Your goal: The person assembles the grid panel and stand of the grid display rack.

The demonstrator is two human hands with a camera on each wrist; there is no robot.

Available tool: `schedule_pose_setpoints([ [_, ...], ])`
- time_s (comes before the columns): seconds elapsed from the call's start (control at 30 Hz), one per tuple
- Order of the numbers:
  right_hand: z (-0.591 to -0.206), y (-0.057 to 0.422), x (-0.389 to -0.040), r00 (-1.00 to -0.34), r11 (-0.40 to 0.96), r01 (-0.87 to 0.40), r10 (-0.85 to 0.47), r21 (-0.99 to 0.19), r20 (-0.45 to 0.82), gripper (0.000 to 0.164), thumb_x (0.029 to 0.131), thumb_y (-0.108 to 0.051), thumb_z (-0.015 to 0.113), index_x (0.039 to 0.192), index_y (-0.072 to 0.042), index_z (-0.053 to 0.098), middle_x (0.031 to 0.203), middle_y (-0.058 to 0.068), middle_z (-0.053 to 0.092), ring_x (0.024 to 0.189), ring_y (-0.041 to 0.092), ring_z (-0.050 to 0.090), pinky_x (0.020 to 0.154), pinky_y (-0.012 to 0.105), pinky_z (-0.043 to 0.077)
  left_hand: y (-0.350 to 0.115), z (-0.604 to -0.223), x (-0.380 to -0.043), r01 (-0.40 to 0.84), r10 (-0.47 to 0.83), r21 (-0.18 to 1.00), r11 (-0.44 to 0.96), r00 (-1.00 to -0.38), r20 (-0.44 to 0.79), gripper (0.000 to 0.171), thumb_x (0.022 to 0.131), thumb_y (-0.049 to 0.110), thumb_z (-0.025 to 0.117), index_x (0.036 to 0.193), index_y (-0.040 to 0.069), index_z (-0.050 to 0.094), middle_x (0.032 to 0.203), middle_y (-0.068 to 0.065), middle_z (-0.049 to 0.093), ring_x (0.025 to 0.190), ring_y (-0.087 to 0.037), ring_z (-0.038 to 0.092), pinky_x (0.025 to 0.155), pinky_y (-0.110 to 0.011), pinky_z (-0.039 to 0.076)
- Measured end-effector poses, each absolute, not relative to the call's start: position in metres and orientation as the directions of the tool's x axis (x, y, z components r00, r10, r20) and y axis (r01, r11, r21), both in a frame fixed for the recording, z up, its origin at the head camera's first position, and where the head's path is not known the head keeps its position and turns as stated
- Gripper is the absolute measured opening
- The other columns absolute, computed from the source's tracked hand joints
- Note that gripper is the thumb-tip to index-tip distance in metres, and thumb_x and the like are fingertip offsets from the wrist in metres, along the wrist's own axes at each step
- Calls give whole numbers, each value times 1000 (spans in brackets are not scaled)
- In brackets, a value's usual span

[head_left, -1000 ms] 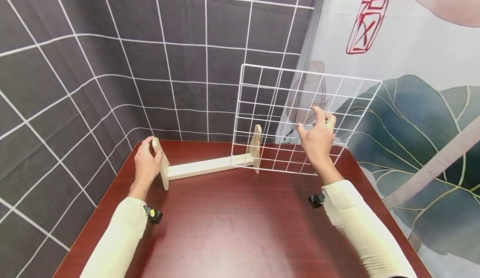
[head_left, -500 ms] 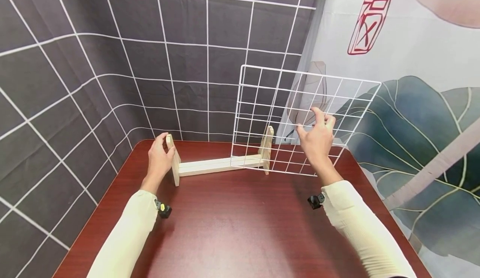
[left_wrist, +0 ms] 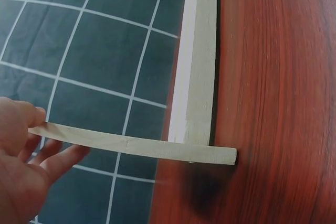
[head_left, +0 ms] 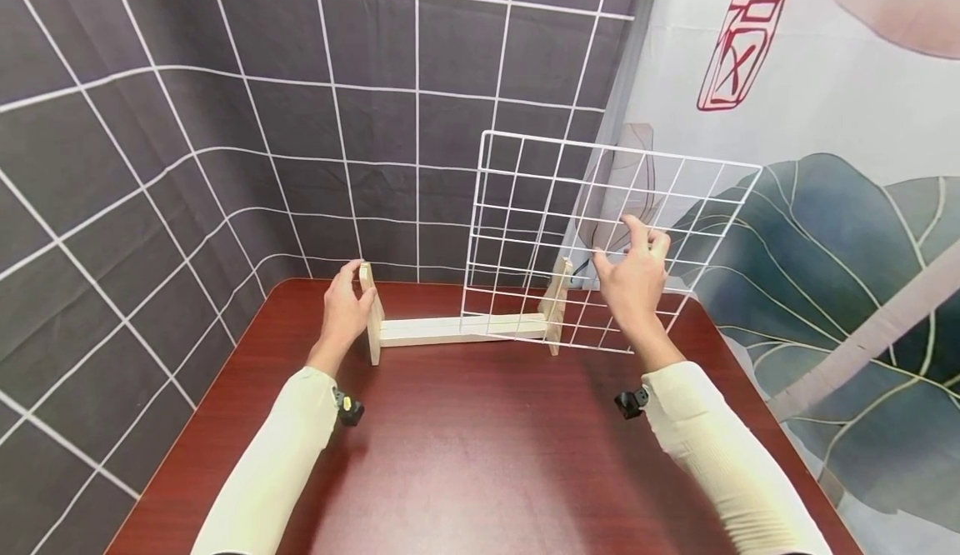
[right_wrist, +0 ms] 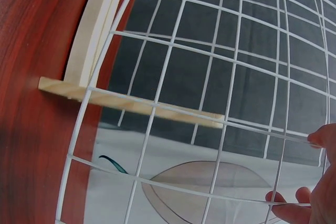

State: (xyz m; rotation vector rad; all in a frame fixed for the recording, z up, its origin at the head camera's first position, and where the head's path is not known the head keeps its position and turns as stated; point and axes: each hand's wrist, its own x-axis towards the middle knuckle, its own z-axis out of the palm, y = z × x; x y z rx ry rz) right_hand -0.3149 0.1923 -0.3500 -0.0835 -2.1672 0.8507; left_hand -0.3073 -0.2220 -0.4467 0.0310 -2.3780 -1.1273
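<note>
A pale wooden stand [head_left: 450, 332], two upright end boards joined by a low crossbar, stands on the dark red table. My left hand [head_left: 347, 309] holds the left end board [head_left: 372, 326] near its top; in the left wrist view, the thumb lies on one side of the board [left_wrist: 131, 144] and the fingers on the other. To the right, my right hand [head_left: 636, 284] grips a white wire grid panel [head_left: 622, 149], raised and tilted. The panel overlaps the right end board [head_left: 557, 305] in the head view; whether they touch, I cannot tell.
A dark grey cloth [head_left: 375, 122] with white lines hangs behind and left of the table [head_left: 480, 455]. On the right hangs a white curtain [head_left: 675, 63] with leaf patterns. A small black camera sits on each wrist.
My left hand has shifted the wooden stand to the right along the table, so its right end board lies farther behind the grid panel. The right hand and the panel have stayed almost still.
</note>
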Motion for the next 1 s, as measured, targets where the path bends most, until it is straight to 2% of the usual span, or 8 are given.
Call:
schedule_pose_setpoints([
  [0.4,-349,189,-315,-681,772,-215,320,-598,659,58,81,-19,81,134,-19,59,125,23,48,85,44,56,75,61,46,-198,-446,-318,201,-183,752,627,-901,394,54,93,5,67,145,6,50,135,-25,59,125,-40,57,108,-53,47],
  [1.0,-351,188,-313,-688,767,-216,319,-604,651,58,80,-17,81,134,-19,59,126,23,49,93,39,61,78,61,47,-164,-444,-325,237,-136,750,618,-907,399,55,91,5,70,143,4,51,129,-26,62,122,-42,59,107,-54,46],
])
